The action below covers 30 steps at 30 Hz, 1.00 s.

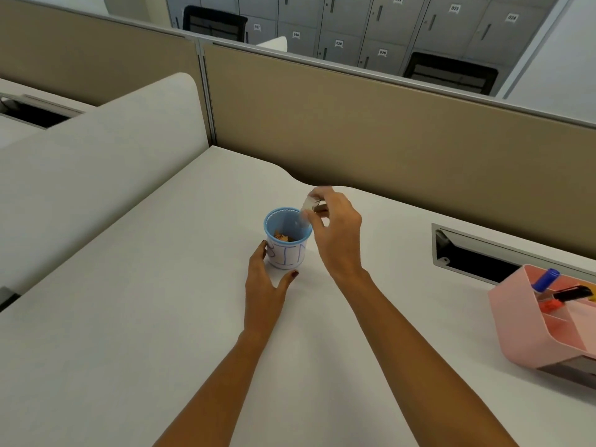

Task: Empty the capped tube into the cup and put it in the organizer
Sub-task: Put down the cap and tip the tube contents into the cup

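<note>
A white paper cup (pixel 288 250) with a blue rim and blue handwriting stands mid-table. Orange-brown shavings lie in its bottom. My left hand (pixel 266 275) wraps the cup's near side, thumb and fingers on its wall. My right hand (pixel 337 233) holds a small clear tube (pixel 308 208) tilted over the cup's right rim, mouth pointing down into the cup. The tube is blurred, and I cannot make out its cap. The pink organizer (pixel 529 330) sits at the table's right edge, well away from both hands.
The organizer holds a blue marker (pixel 546 279), a black marker (pixel 572 293) and something orange. A cable slot (pixel 483 258) is cut into the white table behind it. Tan partition walls close off the back; a white divider stands on the left.
</note>
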Each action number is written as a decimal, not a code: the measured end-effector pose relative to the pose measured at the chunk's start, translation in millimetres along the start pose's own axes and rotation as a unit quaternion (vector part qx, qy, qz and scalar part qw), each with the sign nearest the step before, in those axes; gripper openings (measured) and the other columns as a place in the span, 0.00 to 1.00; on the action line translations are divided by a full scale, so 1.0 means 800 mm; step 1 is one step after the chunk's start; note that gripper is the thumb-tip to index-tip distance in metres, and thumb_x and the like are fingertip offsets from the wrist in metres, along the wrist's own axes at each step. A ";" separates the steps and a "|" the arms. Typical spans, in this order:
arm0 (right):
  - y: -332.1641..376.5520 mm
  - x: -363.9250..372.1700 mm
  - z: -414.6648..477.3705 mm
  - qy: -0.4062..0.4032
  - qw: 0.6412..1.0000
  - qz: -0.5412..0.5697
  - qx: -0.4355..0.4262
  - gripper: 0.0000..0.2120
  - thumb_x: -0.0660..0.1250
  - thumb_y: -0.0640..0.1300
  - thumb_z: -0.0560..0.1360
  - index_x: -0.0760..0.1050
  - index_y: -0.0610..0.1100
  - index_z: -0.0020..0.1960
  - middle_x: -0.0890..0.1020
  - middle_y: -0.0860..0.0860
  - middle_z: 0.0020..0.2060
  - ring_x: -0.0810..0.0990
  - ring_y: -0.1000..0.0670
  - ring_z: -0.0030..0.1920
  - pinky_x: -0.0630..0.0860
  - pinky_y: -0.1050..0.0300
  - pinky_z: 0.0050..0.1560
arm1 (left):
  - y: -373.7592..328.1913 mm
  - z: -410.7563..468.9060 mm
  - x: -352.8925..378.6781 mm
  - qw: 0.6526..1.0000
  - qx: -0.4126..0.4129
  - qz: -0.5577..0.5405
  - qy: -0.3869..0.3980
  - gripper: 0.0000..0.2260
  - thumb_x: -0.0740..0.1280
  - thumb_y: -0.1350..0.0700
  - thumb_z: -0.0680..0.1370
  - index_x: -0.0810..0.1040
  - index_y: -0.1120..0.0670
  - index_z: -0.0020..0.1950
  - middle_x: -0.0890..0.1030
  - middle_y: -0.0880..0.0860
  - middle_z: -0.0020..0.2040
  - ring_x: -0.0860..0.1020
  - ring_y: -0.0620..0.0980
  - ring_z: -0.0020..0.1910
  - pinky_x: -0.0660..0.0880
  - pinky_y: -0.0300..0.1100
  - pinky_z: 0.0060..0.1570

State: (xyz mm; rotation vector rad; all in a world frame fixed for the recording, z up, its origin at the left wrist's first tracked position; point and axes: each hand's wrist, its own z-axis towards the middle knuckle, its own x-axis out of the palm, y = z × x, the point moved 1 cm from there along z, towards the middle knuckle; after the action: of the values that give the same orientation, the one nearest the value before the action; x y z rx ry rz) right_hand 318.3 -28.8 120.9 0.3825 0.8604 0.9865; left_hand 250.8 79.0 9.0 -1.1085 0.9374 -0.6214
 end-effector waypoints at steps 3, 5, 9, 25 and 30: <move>-0.002 0.006 0.001 0.018 1.000 0.003 0.024 0.22 0.73 0.37 0.73 0.68 0.44 0.63 0.82 0.43 0.50 0.82 0.48 0.46 0.81 0.59 0.48 | 0.002 0.001 0.001 1.000 0.004 0.000 -0.005 0.34 0.73 0.50 0.71 0.61 0.52 0.73 0.69 0.52 0.71 0.69 0.50 0.68 0.66 0.37 0.62; -0.003 0.008 0.001 0.027 0.999 0.013 0.026 0.24 0.72 0.37 0.73 0.65 0.47 0.64 0.82 0.44 0.50 0.82 0.49 0.46 0.79 0.61 0.48 | 0.003 0.002 0.000 1.000 0.005 -0.001 -0.008 0.33 0.73 0.50 0.71 0.61 0.51 0.72 0.69 0.52 0.71 0.70 0.50 0.68 0.66 0.37 0.62; -0.006 0.011 -0.001 0.013 1.000 -0.006 0.004 0.18 0.72 0.36 0.73 0.73 0.41 0.61 0.83 0.41 0.49 0.83 0.45 0.47 0.79 0.60 0.48 | 0.003 0.002 0.001 1.000 0.002 -0.003 -0.008 0.33 0.73 0.50 0.72 0.61 0.52 0.73 0.69 0.53 0.72 0.70 0.51 0.68 0.67 0.39 0.63; 0.021 -0.038 -0.026 -0.145 0.929 0.214 0.265 0.29 0.76 0.41 0.71 0.64 0.54 0.63 0.83 0.47 0.51 0.85 0.55 0.44 0.78 0.73 0.41 | -0.007 -0.020 -0.017 0.997 -0.053 -0.034 -0.047 0.29 0.71 0.53 0.73 0.64 0.52 0.72 0.70 0.52 0.71 0.69 0.50 0.68 0.66 0.41 0.65; 0.030 -0.076 -0.069 -0.167 0.885 0.269 0.342 0.27 0.77 0.43 0.70 0.65 0.57 0.60 0.84 0.47 0.51 0.85 0.56 0.43 0.77 0.72 0.38 | -0.023 -0.069 -0.038 0.993 -0.094 -0.066 -0.019 0.22 0.70 0.54 0.75 0.70 0.52 0.68 0.74 0.50 0.66 0.70 0.47 0.66 0.66 0.39 0.63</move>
State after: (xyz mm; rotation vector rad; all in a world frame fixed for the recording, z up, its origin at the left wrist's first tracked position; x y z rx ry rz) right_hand 245.4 -73.1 129.4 1.4192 0.7756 1.0491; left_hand 188.4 71.5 28.0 -1.3542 0.9069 -0.6267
